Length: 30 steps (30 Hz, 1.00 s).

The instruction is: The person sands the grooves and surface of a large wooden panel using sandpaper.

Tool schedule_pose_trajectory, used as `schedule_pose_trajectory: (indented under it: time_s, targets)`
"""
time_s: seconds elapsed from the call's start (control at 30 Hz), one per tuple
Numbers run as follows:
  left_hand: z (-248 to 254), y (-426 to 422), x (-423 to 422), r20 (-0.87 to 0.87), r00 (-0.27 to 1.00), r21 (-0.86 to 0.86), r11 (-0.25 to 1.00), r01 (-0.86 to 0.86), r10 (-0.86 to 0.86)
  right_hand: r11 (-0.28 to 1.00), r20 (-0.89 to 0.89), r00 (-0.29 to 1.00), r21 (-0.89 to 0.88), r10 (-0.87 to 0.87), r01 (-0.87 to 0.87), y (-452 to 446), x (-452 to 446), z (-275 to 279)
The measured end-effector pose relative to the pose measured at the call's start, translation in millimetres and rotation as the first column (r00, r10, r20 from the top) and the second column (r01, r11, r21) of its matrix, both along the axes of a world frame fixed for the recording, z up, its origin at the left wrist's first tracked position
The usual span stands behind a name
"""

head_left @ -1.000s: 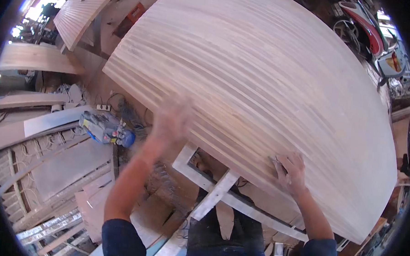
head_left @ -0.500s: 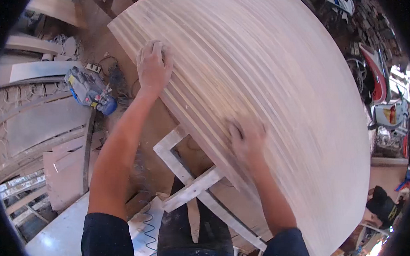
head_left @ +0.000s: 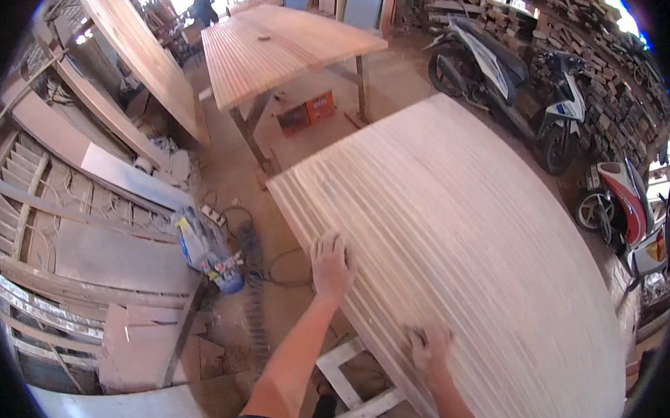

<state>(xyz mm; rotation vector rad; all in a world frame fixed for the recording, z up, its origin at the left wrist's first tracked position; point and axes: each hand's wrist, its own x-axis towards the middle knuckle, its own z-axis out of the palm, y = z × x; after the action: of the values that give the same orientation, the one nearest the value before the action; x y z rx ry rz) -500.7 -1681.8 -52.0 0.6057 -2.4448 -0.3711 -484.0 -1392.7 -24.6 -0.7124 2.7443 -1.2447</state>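
A large pale wooden panel point(head_left: 490, 246) with grooves running along it fills the middle and right in front of me. My left hand point(head_left: 332, 269) lies on the panel near its left long edge, palm down, with the thumb apart from the fingers. Nearer to me, my right hand point(head_left: 430, 346) is on the grooved strip, fingers bent and slightly blurred. Something dark shows at its fingertips, too small to name. Below the panel's left edge, a pale wooden support frame point(head_left: 343, 370) shows in part.
A second grooved panel point(head_left: 282, 42) lies on a trestle ahead, with a red box point(head_left: 305, 114) beneath. An air compressor point(head_left: 202, 248) with a coiled hose point(head_left: 256, 303) sits left. Motorbikes point(head_left: 490, 74) and stacked wood point(head_left: 608, 109) line the right. Boards point(head_left: 117, 237) lean left.
My view has tilted up, bringing the second panel and motorbikes into sight. The right hand, strongly blurred before, is clearer and still on the grooves. The left hand remains by the edge.
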Motion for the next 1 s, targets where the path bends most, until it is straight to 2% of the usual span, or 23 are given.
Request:
schedule_pose_trajectory:
  time_s: [0.07,0.13,0.2,0.3,0.4,0.53,0.6,0.67,0.7,0.77,0.8,0.87,1.0]
  targets:
    - [12,2,0,0.004,1.000,0.033,0.999,0.001,-0.001,1.000,-0.037,0.999,-0.020,-0.025,0.024,5,1,-1]
    - [11,2,-1,-0.003,1.000,0.026,1.000,-0.004,0.004,0.999,-0.110,0.993,0.017,0.031,-0.029,-14,-2,1]
    - [8,3,-2,-0.006,1.000,0.018,1.000,-0.010,0.010,0.998,-0.225,0.973,-0.020,0.048,-0.054,-59,-20,-11]
    - [6,6,-2,-0.001,1.000,-0.004,1.000,-0.028,0.028,0.994,-0.224,0.971,-0.052,0.081,-0.094,-94,-36,-4]
    - [9,5,-5,0.028,1.000,0.014,1.000,-0.014,0.014,0.999,-0.213,0.977,-0.019,0.028,-0.033,-35,-14,-29]
    - [10,5,-3,0.072,0.997,-0.039,0.999,-0.022,0.025,0.999,-0.110,0.993,0.023,0.049,-0.047,34,17,5]
    - [9,5,-7,0.037,0.999,0.018,1.000,-0.010,0.010,0.996,-0.097,0.993,0.064,0.074,-0.068,9,1,10]
    - [2,2,-7,0.064,0.998,0.011,1.000,-0.013,0.013,0.993,-0.217,0.970,0.053,0.110,-0.101,-38,-22,-10]
    - [0,1,-7,0.075,0.997,0.028,0.999,-0.020,0.018,0.989,-0.083,0.987,0.073,0.135,-0.129,-64,-33,-6]
    - [-1,3,-1,0.119,0.986,-0.107,0.989,-0.106,0.119,0.985,-0.071,0.983,0.054,0.167,-0.164,-104,-50,-12]
    - [-2,4,-1,0.135,0.984,-0.093,0.990,-0.106,0.118,0.984,-0.055,0.984,0.068,0.170,-0.166,-96,-44,-14]
    - [-3,6,-2,0.137,0.947,-0.047,0.957,-0.286,0.289,0.993,-0.180,0.977,-0.022,0.111,-0.117,-78,-35,-12]
    - [-3,5,-5,0.231,0.934,-0.006,0.960,-0.278,0.272,0.984,-0.079,0.992,0.160,0.096,-0.082,62,17,3]
